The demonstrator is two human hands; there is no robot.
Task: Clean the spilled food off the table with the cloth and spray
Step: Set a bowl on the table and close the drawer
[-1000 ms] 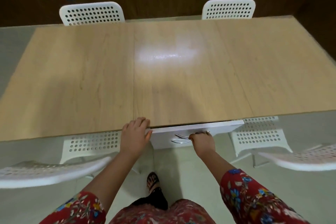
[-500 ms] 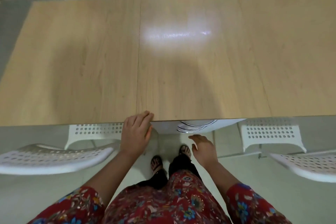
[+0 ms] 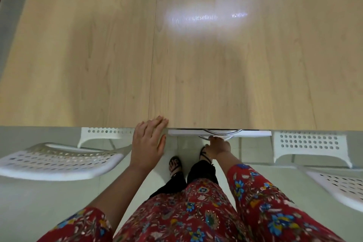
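Flanking the drawer (image 3: 253,134), white perforated chairs (image 3: 308,143) under the table (image 3: 78,65).

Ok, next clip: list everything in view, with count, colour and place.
table: one, light wood, fills the upper frame
drawer: one, white, under the table's near edge, barely out
handle: one, metal, on the drawer front
chairs: three, white perforated, two near side, one far side
floor: pale grey, around the chairs
sandals: two, black, below the drawer
dress: one, red floral, bottom
left hand: fingers flat on the table's near edge
right hand: at the handle, grip unclear
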